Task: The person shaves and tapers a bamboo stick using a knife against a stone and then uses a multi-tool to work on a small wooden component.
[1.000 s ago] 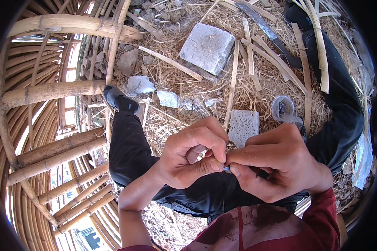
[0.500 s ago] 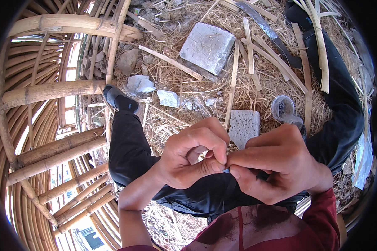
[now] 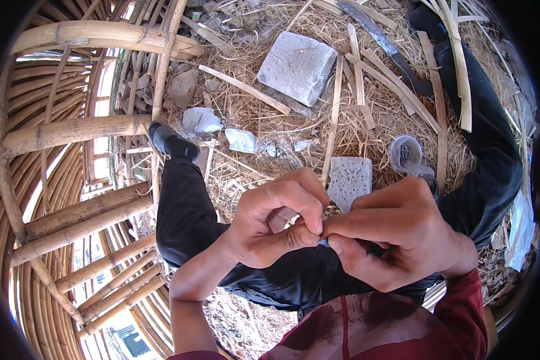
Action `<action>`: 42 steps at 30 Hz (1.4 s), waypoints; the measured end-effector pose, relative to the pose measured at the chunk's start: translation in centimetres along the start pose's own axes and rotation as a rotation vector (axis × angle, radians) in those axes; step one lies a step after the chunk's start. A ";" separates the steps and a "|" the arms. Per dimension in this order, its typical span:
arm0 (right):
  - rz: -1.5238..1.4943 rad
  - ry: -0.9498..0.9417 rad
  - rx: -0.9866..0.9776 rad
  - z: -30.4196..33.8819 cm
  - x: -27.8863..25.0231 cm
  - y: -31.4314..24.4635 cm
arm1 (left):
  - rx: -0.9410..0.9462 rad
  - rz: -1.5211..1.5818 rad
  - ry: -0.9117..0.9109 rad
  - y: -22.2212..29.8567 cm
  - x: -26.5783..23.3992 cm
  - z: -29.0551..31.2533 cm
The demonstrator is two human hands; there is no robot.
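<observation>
My left hand [image 3: 279, 219] and my right hand [image 3: 396, 234] meet fingertip to fingertip above my lap. Both are closed in a pinch, with thumbs against forefingers. Between the tips a sliver of something small and bluish [image 3: 324, 242] shows; the fingers hide the rest, and I cannot tell its kind. Just beyond my hands lies a pitted grey block [image 3: 349, 180] on the straw. Right of it a clear plastic cup [image 3: 405, 155] is tipped toward me.
A bigger grey slab [image 3: 297, 69] lies farther off, with a long-bladed machete [image 3: 381, 45] to its right. Split bamboo strips [image 3: 396, 90] are scattered over the straw. Pale broken stones [image 3: 241, 141] lie near my left shoe [image 3: 160, 137]. A bamboo frame [image 3: 78, 132] stands along the left.
Both hands hold nearly the same pose, fingertips still together. The meeting point has shifted very slightly to the left; nothing else visibly differs.
</observation>
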State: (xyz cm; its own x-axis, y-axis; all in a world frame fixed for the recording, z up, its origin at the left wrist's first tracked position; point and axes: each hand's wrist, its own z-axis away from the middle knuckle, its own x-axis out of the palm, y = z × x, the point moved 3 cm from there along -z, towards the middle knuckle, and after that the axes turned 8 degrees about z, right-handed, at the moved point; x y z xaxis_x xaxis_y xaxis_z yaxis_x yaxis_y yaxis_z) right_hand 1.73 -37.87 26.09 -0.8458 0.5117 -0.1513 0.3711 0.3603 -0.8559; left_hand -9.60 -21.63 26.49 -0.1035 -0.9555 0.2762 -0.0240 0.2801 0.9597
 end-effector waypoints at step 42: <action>0.075 0.051 -0.020 0.2 0.2 0.0 | -0.046 0.053 0.016 -0.1 0.1 0.1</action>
State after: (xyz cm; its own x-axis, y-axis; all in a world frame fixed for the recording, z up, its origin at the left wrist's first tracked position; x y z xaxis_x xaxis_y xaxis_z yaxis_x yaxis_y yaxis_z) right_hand 1.43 -37.92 25.99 -0.7947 0.5770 -0.1885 0.4404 0.3344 -0.8332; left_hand -9.70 -21.77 26.38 -0.0879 -0.9409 0.3271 0.0272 0.3260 0.9450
